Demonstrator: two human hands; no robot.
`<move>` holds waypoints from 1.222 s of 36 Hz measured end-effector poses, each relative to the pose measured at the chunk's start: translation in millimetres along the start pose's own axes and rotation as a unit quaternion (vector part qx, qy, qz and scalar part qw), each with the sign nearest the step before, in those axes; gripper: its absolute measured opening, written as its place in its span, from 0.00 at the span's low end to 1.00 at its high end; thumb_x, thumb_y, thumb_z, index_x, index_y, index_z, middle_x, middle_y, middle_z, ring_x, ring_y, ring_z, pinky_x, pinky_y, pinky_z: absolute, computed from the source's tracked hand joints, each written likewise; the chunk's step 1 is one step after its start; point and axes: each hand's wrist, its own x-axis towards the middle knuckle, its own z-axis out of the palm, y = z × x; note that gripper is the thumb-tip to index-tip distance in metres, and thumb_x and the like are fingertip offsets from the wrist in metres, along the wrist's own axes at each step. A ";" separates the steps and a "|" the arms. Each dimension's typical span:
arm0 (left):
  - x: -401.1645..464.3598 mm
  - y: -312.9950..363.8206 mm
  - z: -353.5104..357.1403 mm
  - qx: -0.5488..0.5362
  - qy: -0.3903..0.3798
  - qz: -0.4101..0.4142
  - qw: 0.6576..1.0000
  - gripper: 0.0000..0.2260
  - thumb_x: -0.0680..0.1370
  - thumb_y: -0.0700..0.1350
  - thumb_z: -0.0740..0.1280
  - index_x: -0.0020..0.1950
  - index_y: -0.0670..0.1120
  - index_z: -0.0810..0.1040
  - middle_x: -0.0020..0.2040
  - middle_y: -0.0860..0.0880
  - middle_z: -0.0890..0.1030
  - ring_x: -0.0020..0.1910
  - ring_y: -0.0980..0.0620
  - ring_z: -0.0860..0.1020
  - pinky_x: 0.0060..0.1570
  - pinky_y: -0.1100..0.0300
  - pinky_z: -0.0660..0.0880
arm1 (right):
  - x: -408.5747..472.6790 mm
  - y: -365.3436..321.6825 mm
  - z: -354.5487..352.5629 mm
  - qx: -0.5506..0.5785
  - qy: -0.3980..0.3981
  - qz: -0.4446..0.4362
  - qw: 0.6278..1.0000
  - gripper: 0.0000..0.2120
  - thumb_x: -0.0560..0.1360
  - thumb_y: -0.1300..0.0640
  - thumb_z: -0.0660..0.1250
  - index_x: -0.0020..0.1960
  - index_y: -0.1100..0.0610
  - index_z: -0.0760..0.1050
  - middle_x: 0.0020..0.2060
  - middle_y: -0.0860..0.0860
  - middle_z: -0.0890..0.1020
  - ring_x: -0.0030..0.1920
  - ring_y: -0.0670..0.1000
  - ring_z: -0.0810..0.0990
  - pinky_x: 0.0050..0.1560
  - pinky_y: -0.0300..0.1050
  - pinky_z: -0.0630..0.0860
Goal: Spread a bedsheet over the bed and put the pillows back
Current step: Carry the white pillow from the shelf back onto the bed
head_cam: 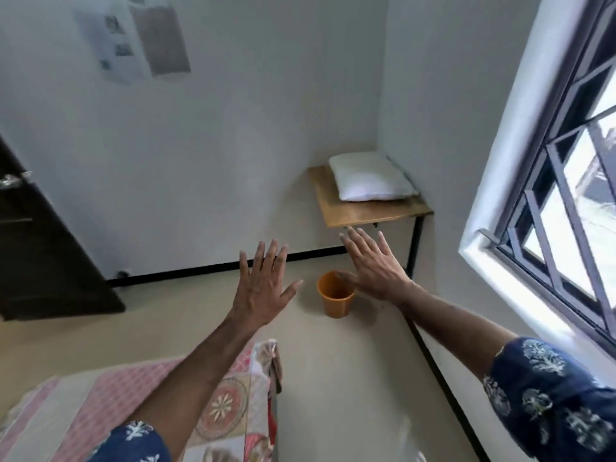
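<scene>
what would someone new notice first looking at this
Two bare hands, the left hand and right hand, stretch forward with fingers spread, holding nothing. Beyond them a white pillow lies on a wooden table in the corner, with an orange bucket on the floor below.

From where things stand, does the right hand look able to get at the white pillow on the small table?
Probably yes. The right hand is open and stretched toward the table, and nothing stands between it and the pillow. The orange bucket sits lower, on the floor. Whether the arm spans the gap without a step cannot be told.
</scene>
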 end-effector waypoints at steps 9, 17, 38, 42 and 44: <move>173.7 28.5 57.9 -0.004 -0.025 0.036 0.999 0.44 0.74 0.72 0.29 0.83 0.49 0.45 0.84 0.45 0.47 0.83 0.42 0.46 0.77 0.34 0.43 | 107.4 139.5 40.0 -0.006 -0.019 0.055 0.998 0.40 0.81 0.33 0.54 0.83 0.54 0.44 0.83 0.54 0.46 0.83 0.56 0.44 0.80 0.64 0.43; 320.9 52.4 81.8 -0.041 -0.026 0.026 0.999 0.42 0.76 0.72 0.35 0.83 0.48 0.50 0.83 0.44 0.51 0.82 0.41 0.51 0.77 0.36 0.46 | 199.9 259.1 56.3 -0.019 -0.042 0.060 0.997 0.48 0.70 0.27 0.33 0.83 0.52 0.41 0.83 0.53 0.43 0.83 0.55 0.42 0.80 0.64 0.41; 641.7 80.7 242.0 -0.074 -0.146 0.071 0.984 0.36 0.82 0.57 0.63 0.83 0.48 0.49 0.84 0.45 0.45 0.82 0.41 0.46 0.79 0.40 0.52 | 379.4 484.5 162.0 -0.052 -0.147 0.134 0.979 0.39 0.84 0.44 0.56 0.83 0.54 0.35 0.82 0.55 0.38 0.82 0.57 0.38 0.80 0.60 0.40; 693.0 83.3 274.2 -0.094 -0.166 0.074 0.979 0.40 0.80 0.55 0.67 0.83 0.48 0.46 0.84 0.44 0.42 0.82 0.41 0.42 0.79 0.40 0.46 | 419.9 525.5 181.1 -0.056 -0.118 0.130 0.983 0.41 0.82 0.44 0.61 0.83 0.57 0.42 0.83 0.58 0.46 0.82 0.60 0.47 0.79 0.62 0.47; 708.1 87.6 285.9 -0.090 -0.186 0.077 0.975 0.44 0.79 0.54 0.69 0.83 0.48 0.42 0.83 0.45 0.40 0.82 0.41 0.40 0.80 0.40 0.45 | 432.7 542.2 194.2 -0.030 -0.130 0.148 0.980 0.41 0.81 0.43 0.61 0.83 0.56 0.41 0.83 0.57 0.47 0.82 0.59 0.47 0.79 0.62 0.46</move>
